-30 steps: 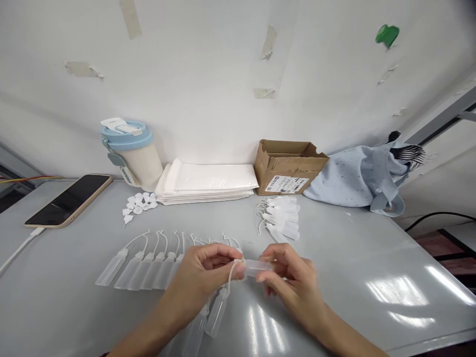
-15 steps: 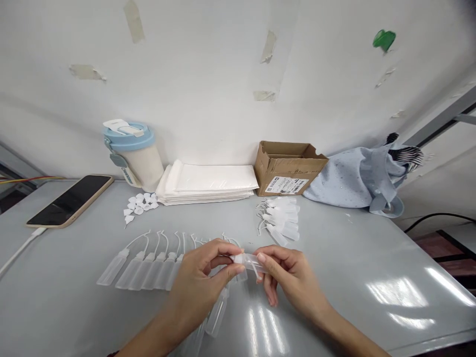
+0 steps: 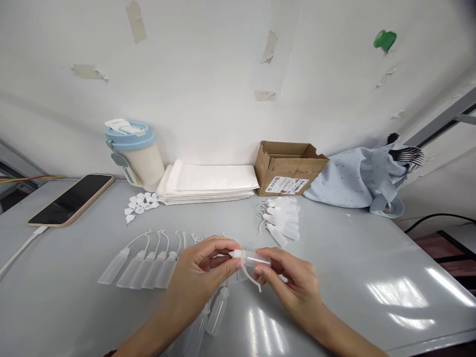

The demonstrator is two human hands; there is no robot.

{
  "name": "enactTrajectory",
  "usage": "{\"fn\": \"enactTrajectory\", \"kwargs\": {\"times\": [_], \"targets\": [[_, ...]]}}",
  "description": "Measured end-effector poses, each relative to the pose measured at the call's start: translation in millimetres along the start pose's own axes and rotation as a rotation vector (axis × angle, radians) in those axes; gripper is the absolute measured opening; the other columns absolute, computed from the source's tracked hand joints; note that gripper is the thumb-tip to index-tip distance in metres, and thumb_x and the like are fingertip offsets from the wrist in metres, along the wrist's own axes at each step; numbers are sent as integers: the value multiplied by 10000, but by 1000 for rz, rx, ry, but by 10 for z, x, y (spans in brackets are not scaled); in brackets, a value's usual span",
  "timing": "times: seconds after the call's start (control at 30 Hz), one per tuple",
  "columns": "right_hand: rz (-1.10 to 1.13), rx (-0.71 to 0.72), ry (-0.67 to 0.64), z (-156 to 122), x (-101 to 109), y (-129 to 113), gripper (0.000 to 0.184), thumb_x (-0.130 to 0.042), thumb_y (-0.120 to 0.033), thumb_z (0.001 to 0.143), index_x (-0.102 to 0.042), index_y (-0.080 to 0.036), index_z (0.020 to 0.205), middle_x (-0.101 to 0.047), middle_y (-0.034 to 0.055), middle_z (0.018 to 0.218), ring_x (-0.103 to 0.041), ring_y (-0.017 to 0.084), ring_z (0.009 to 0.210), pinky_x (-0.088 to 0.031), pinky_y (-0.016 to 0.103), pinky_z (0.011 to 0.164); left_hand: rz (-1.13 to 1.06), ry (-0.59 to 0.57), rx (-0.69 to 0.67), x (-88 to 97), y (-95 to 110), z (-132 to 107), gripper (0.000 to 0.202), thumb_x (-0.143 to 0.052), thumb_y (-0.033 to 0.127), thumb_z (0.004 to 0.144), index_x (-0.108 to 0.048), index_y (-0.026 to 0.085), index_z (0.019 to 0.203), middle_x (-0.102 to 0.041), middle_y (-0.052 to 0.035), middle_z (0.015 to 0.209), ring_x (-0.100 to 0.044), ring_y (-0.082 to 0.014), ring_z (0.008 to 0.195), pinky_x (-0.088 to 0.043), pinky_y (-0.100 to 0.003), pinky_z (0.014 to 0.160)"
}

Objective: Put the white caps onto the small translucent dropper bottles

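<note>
A small translucent plastic squeeze bottle (image 3: 256,258) lies sideways between my two hands, its thin strap curving down toward the table. My left hand (image 3: 206,267) pinches the white nozzle cap (image 3: 236,254) at the bottle's left end between thumb and fingers. At the other end, my right hand (image 3: 288,277) grips the bottle's body. Under and beside my left hand is a row of similar bottles (image 3: 145,270) with straps pointing up. Closer to me lie further bottles (image 3: 217,312), partly covered by my left hand and forearm.
Loose white nozzle caps (image 3: 140,202) sit near a blue-lidded cup (image 3: 139,153) and a phone (image 3: 72,201). White padded envelopes (image 3: 211,181) and a cardboard box (image 3: 292,168) stand against the wall. Several bottles (image 3: 282,218) are piled before the box, beside a light blue bag (image 3: 342,178).
The bottle's strap has swung round to its near side and now hangs in a curve. My right hand's fingers have shifted and curled closer around the bottle's body.
</note>
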State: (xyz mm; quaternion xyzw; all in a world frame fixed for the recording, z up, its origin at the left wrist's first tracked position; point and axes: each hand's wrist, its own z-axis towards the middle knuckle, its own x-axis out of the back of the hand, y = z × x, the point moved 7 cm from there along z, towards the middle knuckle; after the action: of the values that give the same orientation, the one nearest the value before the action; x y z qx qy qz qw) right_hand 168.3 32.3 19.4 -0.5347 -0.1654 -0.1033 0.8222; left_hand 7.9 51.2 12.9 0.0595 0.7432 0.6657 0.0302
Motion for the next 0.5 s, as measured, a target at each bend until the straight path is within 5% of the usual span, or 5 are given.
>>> {"fn": "enactTrajectory", "kwargs": {"times": [0.23, 0.4, 0.5], "targets": [[-204, 294, 61, -38, 16, -212, 196, -596, -166, 853, -626, -205, 1043, -702, 61, 809, -627, 140, 569, -523, 218, 435, -25, -56, 75, -2, -111, 50, 144, -680, 324, 757, -742, 195, 746, -702, -15, 734, -631, -162, 707, -527, -263, 688], [-268, 366, 70, -59, 16, -247, 257, -585, -119, 854, -593, -200, 1098, -698, 92, 881, -657, 173, 695, -537, 231, 468, -160, -49, 280, -20, -246, 26, 207, -747, 364, 685, -749, 195, 805, -736, -32, 788, -671, -189, 780, -525, -305, 788], [-286, 383, 64, -73, 16, -256, 257, -577, -117, 857, -586, -199, 1101, -696, 94, 869, -657, 181, 698, -530, 242, 468, -155, -100, 290, -41, -227, 27, 183, -733, 351, 704, -742, 183, 776, -716, -17, 684, -674, -163, 679, -526, -280, 730]]}}
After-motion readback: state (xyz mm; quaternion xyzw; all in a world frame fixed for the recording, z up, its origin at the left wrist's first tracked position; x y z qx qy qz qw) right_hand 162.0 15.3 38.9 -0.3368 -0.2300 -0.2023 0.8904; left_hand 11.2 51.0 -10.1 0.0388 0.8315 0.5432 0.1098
